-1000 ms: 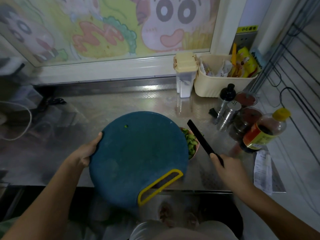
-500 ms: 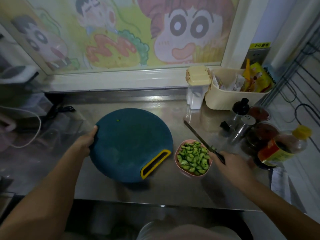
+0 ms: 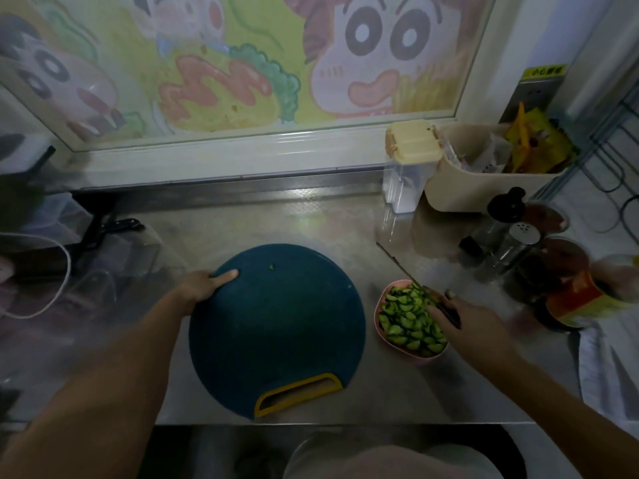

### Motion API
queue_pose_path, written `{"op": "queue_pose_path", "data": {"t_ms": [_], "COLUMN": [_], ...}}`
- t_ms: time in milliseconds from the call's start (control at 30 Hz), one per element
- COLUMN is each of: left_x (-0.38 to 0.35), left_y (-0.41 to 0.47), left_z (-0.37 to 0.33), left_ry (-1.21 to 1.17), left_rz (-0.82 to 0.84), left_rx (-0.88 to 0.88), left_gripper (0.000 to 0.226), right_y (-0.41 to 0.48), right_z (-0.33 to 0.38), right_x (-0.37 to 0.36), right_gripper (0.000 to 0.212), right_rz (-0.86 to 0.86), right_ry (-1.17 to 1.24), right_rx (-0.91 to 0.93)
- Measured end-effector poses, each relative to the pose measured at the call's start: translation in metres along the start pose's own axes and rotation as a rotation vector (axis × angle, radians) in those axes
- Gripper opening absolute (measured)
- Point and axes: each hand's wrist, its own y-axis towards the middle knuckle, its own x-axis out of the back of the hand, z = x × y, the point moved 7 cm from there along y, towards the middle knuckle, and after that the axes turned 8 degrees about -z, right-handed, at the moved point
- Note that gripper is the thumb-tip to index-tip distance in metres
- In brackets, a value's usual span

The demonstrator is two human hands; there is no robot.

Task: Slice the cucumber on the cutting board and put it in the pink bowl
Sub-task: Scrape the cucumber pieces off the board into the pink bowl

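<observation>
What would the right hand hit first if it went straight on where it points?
The right hand points back-left along its knife. Beyond the pink bowl lies only bare counter, so the blade tip would probably reach the raised back ledge first; height unclear.

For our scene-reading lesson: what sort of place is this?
Probably a small kitchen: a steel counter, a cutting board beside a pink bowl of cucumber slices, and a seasoning shaker.

Arms extended, left hand gripping board edge, thumb on top, right hand apparently curled round knife handle.
</observation>
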Motion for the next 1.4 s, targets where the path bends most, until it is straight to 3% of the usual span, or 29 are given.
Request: {"op": "queue_pose_path", "data": {"t_ms": [133,333,567,733,833,1067,1133,1233,1300,1400], "left_x": [-0.024,-0.051,-0.066,-0.074,-0.083,-0.104,-0.105,-0.127,-0.161,-0.22], "left_y": [0.009,0.029,0.036,0.034,0.025,-0.014,-0.034,-0.094,-0.144,-0.194], "left_z": [-0.016,-0.014,-0.02,-0.024,-0.031,-0.057,-0.078,-0.121,-0.138,-0.137], "left_ry": [0.047,0.048,0.206,0.422,0.431,0.415,0.322,0.349,0.442,0.646], "left_rz": [-0.03,-0.061,-0.15,-0.13,-0.16,-0.164,-0.236,-0.32,-0.224,-0.016], "left_rx": [-0.133,-0.14,-0.168,-0.074,-0.046,-0.214,-0.377,-0.833,-1.118,-1.279], "left_gripper": [0.038,0.063,0.067,0.068,0.06,0.052,0.044,0.051,0.061,0.076], "right_y": [-0.009,-0.023,-0.024,-0.019,-0.018,-0.02,-0.019,-0.018,-0.018,-0.021], "right_z": [-0.014,-0.022,-0.028,-0.03,-0.03,-0.022,-0.019,-0.014,-0.013,-0.01], "right_x": [-0.007,-0.004,0.007,0.01,0.01,0.017,0.02,0.029,0.034,0.048], "right_gripper": [0.038,0.026,0.027,0.032,0.031,0.026,0.028,0.041,0.041,0.039], "right_rz": [-0.006,0.039,-0.012,0.015,0.053,0.024,-0.001,-0.047,-0.013,-0.027], "right_ry": [-0.065,-0.092,-0.098,-0.145,-0.137,-0.102,-0.11,-0.22,-0.327,-0.431], "right_rx": [-0.037,-0.084,-0.035,0.009,0.024,0.105,0.153,0.274,0.326,0.411]}}
